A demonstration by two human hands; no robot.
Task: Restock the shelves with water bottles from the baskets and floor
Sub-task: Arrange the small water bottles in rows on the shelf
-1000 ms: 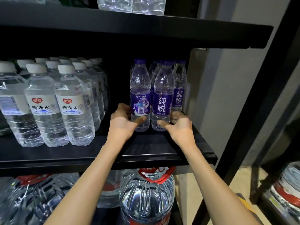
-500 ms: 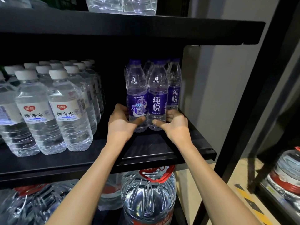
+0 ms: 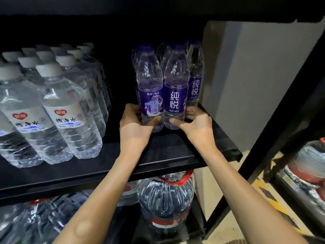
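We face a dim black shelf [image 3: 167, 155] with white-cap bottles [image 3: 70, 110] in rows on its left and a grey wall [image 3: 255, 76] past its right end. The purple bottles [image 3: 163, 88] stand upright near that right end, long axes vertical, caps up, labels towards us. Our left hand [image 3: 135, 124] curls round the left front one's base, thumb across it, and our right hand [image 3: 197, 127] grips its neighbour's base likewise.
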